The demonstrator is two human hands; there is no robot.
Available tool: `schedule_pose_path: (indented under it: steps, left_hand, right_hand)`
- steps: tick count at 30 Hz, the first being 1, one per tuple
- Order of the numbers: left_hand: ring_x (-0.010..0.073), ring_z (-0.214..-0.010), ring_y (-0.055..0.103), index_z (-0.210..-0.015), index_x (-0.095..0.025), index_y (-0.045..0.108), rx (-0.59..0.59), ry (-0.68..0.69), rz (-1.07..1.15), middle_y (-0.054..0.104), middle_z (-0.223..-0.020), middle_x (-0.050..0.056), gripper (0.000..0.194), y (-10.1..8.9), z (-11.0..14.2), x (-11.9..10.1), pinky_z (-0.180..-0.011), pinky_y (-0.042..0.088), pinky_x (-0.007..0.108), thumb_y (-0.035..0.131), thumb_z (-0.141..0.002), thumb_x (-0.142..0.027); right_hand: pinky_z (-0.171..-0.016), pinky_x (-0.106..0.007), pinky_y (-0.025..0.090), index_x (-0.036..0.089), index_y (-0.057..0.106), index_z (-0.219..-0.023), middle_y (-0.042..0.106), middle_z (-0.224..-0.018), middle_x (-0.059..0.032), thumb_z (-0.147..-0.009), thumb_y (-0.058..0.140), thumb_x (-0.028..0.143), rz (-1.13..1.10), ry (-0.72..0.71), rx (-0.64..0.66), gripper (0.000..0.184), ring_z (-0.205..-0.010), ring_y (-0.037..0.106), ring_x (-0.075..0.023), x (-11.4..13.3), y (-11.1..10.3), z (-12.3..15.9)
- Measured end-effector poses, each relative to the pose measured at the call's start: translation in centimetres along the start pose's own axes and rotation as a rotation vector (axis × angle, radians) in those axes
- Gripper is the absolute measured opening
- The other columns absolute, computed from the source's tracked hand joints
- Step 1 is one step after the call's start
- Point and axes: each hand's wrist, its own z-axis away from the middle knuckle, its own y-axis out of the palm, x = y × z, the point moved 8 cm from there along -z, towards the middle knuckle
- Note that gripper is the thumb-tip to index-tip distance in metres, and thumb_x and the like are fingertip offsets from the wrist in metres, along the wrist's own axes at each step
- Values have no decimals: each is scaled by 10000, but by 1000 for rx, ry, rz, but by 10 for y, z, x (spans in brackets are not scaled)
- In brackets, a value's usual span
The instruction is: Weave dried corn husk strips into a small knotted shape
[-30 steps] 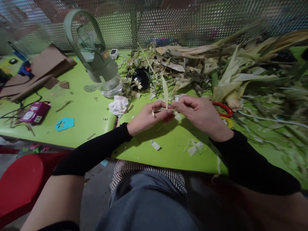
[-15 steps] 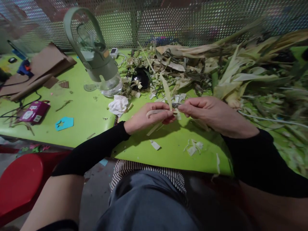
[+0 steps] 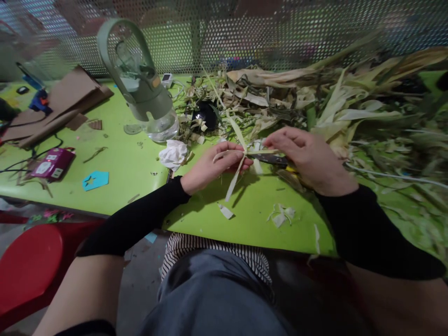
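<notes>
My left hand is closed in a pinch on a small knot of pale corn husk strips. Strips fan out from its fingertips: one upward, one downward, one to the right, and one curled over the thumb. My right hand hovers at the right strip's end, its fingers loosely bent and apart, with no strip visibly gripped. Under that hand lie scissors with dark blades and yellow handles, partly hidden by the palm. Husk scraps lie on the green table in front.
Dried husks and leaves are heaped at the back and right. A green-handled water bottle, crumpled tissue, purple box, blue paper piece and cardboard stand or lie leftward. A red stool is lower left.
My right hand has drawn back from the left fingertips and opened, showing the strip pointing right and more of the scissors. Another strip now hangs downward from the knot.
</notes>
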Motion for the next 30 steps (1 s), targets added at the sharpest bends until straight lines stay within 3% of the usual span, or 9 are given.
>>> schedule_pose_path:
  steps: [2,3,5,8,10,16,21,25,30]
  left_hand:
    - [139,-859,752,-1009,-151,594,3,6,-24,795,-950,91,129,1,0,0,-874,608,306,639,-1013,-272]
    - [135,-854,750,-1003,-154,592,6,5,-30,792,-945,83,132,1,1,0,-864,605,297,644,-1009,-275]
    - [127,-858,746,-1009,-158,592,7,2,-36,784,-943,67,128,2,1,1,-855,594,279,650,-1004,-272]
    - [114,-845,731,-1032,-158,609,23,5,-57,766,-932,46,138,4,1,3,-829,576,257,663,-996,-280]
    - [107,-807,704,-1023,-154,626,48,18,-82,750,-909,35,175,5,1,3,-807,562,256,684,-983,-314]
    - [115,-809,662,-1015,-160,622,40,79,-122,719,-901,19,284,5,0,3,-827,528,290,802,-886,-338]
    - [88,-701,577,-988,-169,594,-40,109,-147,620,-771,-32,100,2,-3,1,-736,495,258,681,-946,-191]
    - [104,-770,599,-992,-156,623,-71,151,-262,655,-883,10,110,-2,-5,-4,-766,512,259,690,-950,-232]
    - [133,-906,635,-956,-170,613,-51,267,-450,704,-978,29,77,0,-2,-9,-880,514,279,675,-914,-187]
  right_hand:
    - [-830,-419,478,267,709,-872,731,-931,-70,-907,715,671,147,-157,-146,405,-886,635,-256,13,-7,3]
    - [-858,-434,470,273,714,-872,743,-946,-77,-930,701,645,210,-210,-157,377,-917,639,-269,18,-4,4]
    - [-838,-440,452,268,711,-831,751,-910,-81,-975,639,633,285,-253,-60,399,-879,638,-268,21,9,5]
    - [-711,-399,427,250,668,-786,707,-776,-49,-1005,559,661,215,-179,125,478,-713,599,-220,14,29,6]
    - [-661,-373,430,250,653,-801,671,-738,-24,-983,589,677,95,-103,157,468,-668,581,-198,7,37,7]
    - [-675,-343,481,253,633,-817,638,-786,-2,-879,776,587,-110,-45,-41,368,-706,561,-172,0,37,10]
    - [-711,-364,543,250,656,-859,669,-804,-10,-877,777,583,-190,20,-22,354,-742,602,-188,-4,44,13]
    - [-797,-396,583,240,667,-902,726,-888,-30,-864,798,556,-230,24,-13,345,-815,659,-207,-9,47,12]
    - [-704,-374,549,256,704,-1005,712,-864,-15,-841,834,550,-156,-19,-5,360,-755,640,-202,-11,45,12]
